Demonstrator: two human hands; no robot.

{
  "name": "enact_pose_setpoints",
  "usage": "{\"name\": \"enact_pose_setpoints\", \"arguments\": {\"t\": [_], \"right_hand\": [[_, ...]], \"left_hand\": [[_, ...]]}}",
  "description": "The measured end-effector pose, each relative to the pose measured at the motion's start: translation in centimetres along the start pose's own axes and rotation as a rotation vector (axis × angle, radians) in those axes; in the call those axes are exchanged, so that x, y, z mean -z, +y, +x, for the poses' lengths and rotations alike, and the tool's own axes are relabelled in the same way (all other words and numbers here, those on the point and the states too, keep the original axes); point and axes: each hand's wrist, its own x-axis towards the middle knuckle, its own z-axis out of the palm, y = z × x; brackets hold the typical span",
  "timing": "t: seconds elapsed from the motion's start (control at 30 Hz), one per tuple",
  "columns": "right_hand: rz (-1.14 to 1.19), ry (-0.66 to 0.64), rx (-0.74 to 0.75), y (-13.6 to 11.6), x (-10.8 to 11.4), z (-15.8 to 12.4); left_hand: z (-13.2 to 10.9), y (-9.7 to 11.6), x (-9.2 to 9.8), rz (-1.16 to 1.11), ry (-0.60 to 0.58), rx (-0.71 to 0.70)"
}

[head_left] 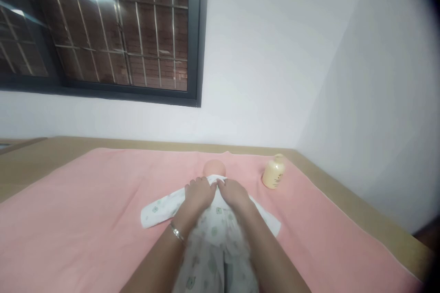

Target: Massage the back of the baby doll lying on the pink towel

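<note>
- Head camera, looking down: two hands are in play, both on one doll (214,167) lying on its back in the middle of the towel, head at the far end.
- One white garment (216,233) with small green prints covers the doll, one sleeve spread left and the other right.
- The left hand (199,193) lies on the garment just below the doll's head, fingers bent down over the cloth. I cannot tell if its grip has pinched any fabric.
- The right hand (234,193) is just beside it, fingertips almost touching the left's, with the same bent grip, and again I cannot tell.
- One bracelet (177,232) sits on the left wrist.
- One pink towel (85,210) covers the tan worktop (41,155).
- One yellow bottle (274,172) stands on the towel, far right of the doll.
- One barred window (103,27) is at far left.
</note>
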Motion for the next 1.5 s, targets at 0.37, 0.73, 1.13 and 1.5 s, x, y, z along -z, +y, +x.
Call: {"name": "enact_pose_setpoints", "arguments": {"t": [0.37,0.73,1.13,1.5], "right_hand": [[-0.017,-0.015,-0.008,0.0,0.1,0.1],[-0.075,-0.006,0.042,-1.2,0.6,-1.5],[-0.052,-0.015,-0.002,-1.3,0.6,-1.3],[0.045,-0.092,-0.028,0.5,0.6,0.5]], "left_hand": [[-0.4,0.5,0.5,0.012,-0.029,0.072],[0.5,-1.1,0.8,-0.042,-0.079,-0.014],[0.0,-0.8,1.1,-0.031,-0.085,-0.061],[-0.8,0.2,0.9,0.004,-0.054,-0.064]]}}
